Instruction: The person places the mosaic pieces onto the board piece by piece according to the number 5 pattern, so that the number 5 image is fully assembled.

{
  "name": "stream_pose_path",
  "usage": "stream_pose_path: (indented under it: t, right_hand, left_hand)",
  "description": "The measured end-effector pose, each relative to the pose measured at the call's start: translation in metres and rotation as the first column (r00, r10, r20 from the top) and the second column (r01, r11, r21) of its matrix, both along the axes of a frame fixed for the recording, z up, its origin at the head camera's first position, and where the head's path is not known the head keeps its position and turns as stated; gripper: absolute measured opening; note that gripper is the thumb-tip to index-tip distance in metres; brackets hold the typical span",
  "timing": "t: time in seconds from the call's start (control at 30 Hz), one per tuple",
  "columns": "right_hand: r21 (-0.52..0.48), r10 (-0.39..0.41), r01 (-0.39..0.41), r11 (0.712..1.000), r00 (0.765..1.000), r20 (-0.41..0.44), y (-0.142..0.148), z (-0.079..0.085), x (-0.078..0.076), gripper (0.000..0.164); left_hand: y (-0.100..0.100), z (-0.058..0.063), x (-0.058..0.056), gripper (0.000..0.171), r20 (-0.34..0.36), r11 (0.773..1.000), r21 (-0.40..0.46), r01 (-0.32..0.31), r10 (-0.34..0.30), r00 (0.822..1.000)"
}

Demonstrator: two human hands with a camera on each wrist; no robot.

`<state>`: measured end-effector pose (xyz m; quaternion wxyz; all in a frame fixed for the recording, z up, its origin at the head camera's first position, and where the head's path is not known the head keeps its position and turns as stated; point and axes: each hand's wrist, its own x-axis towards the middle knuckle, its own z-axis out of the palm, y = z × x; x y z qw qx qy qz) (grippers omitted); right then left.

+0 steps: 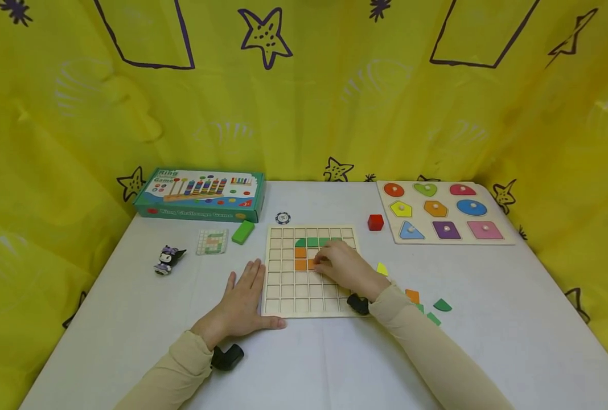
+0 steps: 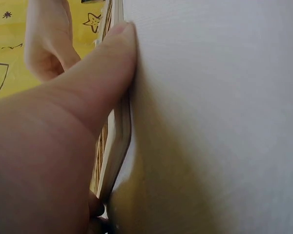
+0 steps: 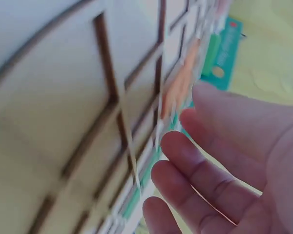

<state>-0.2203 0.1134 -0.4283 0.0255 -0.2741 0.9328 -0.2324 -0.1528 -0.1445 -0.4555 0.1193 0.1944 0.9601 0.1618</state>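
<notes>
A wooden grid board [image 1: 281, 291] lies on the white table. My left hand [image 1: 239, 302] rests flat at its left side, fingers straight along the edge and thumb [image 2: 100, 66] at the front corner. My right hand [image 1: 346, 266] is over the board's middle, its fingertips at an orange square tile [image 1: 311, 263] in a cell. In the right wrist view, the fingers [image 3: 180, 148] are loosely bent, with nothing visible between them. Two more orange tiles [image 1: 300, 258] sit to the left. A row of green tiles [image 1: 311, 242] lies above, partly hidden by the right hand.
Loose green pieces [image 1: 442, 305], an orange one [image 1: 412, 296] and a yellow one [image 1: 382, 269] lie right of the board. Behind are a pattern card [image 1: 212, 242], a green block [image 1: 243, 232], a figurine [image 1: 167, 259], a game box [image 1: 201, 193], a red cube [image 1: 376, 222] and a shape puzzle [image 1: 455, 233].
</notes>
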Motion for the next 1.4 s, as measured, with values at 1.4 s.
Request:
stream_pose_path:
  t: [1.4]
  right_hand:
    - [0.069, -0.292, 0.286, 0.956, 0.948, 0.128, 0.17, -0.007, 0.062, 0.023]
  left_hand:
    - [-0.002, -0.003, 0.0, 0.13, 0.006, 1.0, 0.028, 0.0, 0.0, 1.0]
